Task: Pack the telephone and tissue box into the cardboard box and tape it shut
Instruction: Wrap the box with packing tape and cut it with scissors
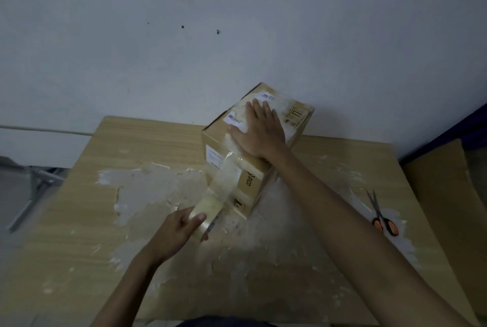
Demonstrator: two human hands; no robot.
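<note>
A closed cardboard box (250, 181) with white labels stands at the far middle of the wooden table (79, 195). My right hand (259, 131) lies flat on the box's top, fingers spread. My left hand (181, 226) grips a roll of clear packing tape (208, 210) in front of the box. A strip of tape (226, 176) runs from the roll up the box's front face to its top. The telephone and the tissue box are not visible.
Orange-handled scissors (382, 218) lie on the table's right side. The tabletop is scarred with torn white patches (147, 189). A flat cardboard sheet (448, 208) leans at the far right. A white wall rises right behind the box.
</note>
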